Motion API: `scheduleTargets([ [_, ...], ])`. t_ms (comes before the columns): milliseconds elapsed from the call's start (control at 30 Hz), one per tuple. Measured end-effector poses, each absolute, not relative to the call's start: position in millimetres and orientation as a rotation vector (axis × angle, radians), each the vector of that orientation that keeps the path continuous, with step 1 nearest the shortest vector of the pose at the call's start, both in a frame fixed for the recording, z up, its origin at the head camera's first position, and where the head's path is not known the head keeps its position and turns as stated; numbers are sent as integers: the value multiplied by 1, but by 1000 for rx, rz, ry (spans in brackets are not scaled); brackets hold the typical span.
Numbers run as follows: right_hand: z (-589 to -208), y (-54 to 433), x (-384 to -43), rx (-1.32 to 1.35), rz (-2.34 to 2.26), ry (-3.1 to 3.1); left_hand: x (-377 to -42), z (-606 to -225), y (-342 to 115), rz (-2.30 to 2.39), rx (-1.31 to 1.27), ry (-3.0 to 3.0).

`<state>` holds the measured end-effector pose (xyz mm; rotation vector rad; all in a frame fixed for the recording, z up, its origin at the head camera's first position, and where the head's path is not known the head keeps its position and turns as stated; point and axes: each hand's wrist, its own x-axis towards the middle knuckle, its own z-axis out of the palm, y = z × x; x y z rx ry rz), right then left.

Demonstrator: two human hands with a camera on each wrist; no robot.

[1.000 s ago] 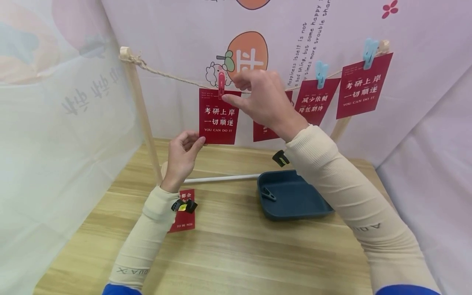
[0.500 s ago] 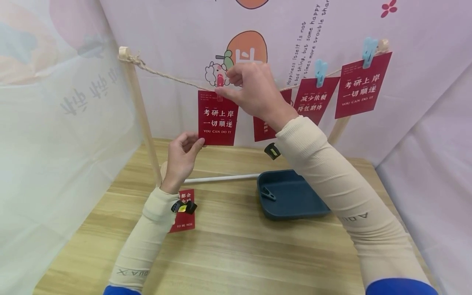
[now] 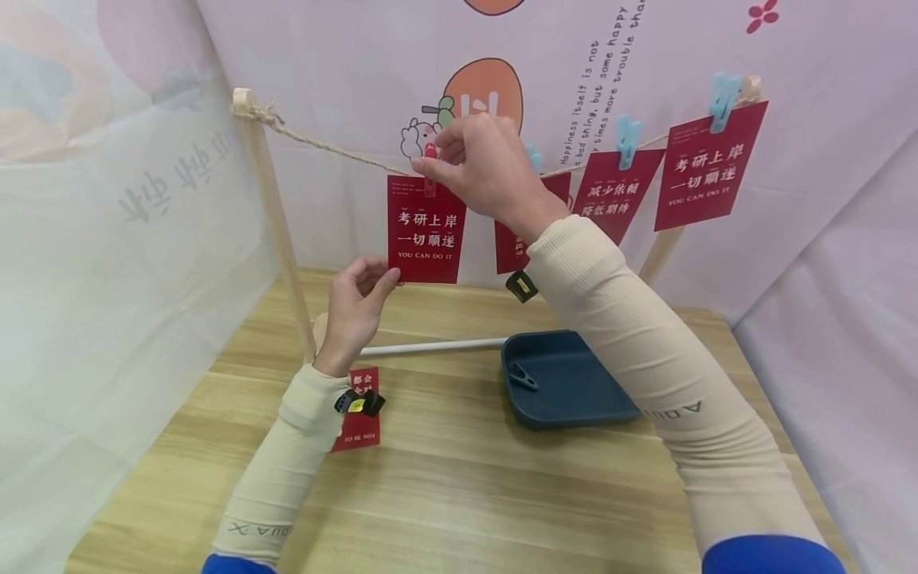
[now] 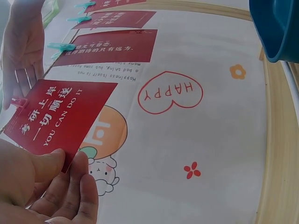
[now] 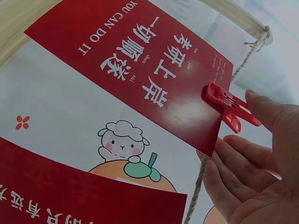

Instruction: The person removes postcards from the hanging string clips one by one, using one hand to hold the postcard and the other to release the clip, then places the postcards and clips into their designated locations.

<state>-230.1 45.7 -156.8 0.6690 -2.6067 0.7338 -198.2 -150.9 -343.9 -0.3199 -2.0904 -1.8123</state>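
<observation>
A red card (image 3: 425,267) with white print hangs from a twine line (image 3: 330,149), held at its top edge by a red clothespin (image 5: 217,95). My left hand (image 3: 354,311) pinches the card's lower left corner, thumb in front and fingers behind, as the left wrist view shows. My right hand (image 3: 495,171) is up at the clothespin. In the right wrist view its thumb is at the clothespin's handle end, while the other fingers lie apart from the handles, near the card's edge. Behind the right hand, part of another red card (image 3: 512,239) is hidden.
Further right, two red cards (image 3: 624,187) (image 3: 710,171) hang by light blue clothespins (image 3: 629,143). Wooden posts (image 3: 268,207) carry the twine. On the table stands a dark blue dustpan (image 3: 566,399) with a dark clothespin (image 3: 522,377) inside. Another red card (image 3: 364,430) lies under my left wrist.
My right hand has shifted slightly up and left, its thumb going from the clothespin's lower part to its upper end. My left hand stays at the card's corner.
</observation>
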Motion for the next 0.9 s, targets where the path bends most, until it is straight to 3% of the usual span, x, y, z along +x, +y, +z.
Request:
scheduleTargets([
  [900, -160, 41, -234, 624, 845, -2550, -198, -349, -151, -1827, -336, -2078],
])
